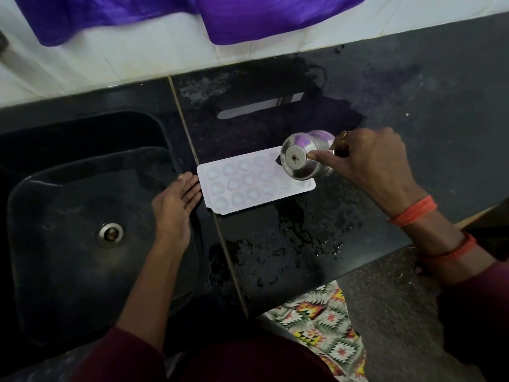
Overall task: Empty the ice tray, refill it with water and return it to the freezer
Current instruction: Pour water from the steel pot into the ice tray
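The ice tray (248, 186) is white, with three rows of rounded cavities. It lies flat on the black desk (413, 106), just right of the seam between the desk and the sink (55, 188). Whether the cavities hold water or ice cannot be determined.

Left hand (173, 205): open, with the fingers straight and together. The fingertips touch the tray's left short edge. The palm lies over the sink rim.

Right hand (369, 161): closed around a steel pot (303, 158). It grips the pot at the neck, with the index finger laid along the body toward the base. The pot is tipped on its side above the right end of the tray, its round base facing the camera and its mouth hidden. No water stream can be made out.

Two orange thread bands (413, 212) sit on the right wrist.

The desk surface shows wet patches (289, 238) in front of the tray and behind it. The sink is dark, with a metal drain (110, 234) in its floor. A purple cloth (248, 17) hangs against the white wall behind the desk. A patterned cloth (325, 321) is visible below the desk's front edge.
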Demonstrator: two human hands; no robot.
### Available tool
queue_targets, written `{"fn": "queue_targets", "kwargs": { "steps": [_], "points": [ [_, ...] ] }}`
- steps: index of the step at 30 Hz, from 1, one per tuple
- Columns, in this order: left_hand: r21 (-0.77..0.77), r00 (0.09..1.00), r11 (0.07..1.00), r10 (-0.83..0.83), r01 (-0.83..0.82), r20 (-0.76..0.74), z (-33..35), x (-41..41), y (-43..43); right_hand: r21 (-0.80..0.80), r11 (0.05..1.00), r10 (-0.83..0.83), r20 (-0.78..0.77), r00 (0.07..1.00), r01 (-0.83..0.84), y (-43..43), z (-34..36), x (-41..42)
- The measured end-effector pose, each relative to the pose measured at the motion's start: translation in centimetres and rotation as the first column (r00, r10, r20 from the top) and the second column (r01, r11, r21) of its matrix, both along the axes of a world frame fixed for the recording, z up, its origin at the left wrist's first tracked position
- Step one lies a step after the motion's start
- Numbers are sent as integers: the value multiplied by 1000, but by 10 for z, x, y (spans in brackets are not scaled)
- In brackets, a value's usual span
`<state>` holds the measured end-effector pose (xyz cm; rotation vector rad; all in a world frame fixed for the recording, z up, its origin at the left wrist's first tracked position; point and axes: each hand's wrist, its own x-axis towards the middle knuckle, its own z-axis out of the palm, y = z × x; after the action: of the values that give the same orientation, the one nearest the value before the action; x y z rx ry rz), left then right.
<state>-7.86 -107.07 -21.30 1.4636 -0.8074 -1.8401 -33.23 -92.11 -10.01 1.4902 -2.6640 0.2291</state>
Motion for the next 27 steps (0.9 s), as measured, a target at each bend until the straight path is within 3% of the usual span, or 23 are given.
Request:
{"fn": "queue_targets", "kwargs": {
  "steps": [27],
  "points": [
    [8, 1000, 1000, 0, 0, 4, -1, 0, 1, -48, 999, 8, -51, 999, -10, -1, 6, -5]
  ]
}}
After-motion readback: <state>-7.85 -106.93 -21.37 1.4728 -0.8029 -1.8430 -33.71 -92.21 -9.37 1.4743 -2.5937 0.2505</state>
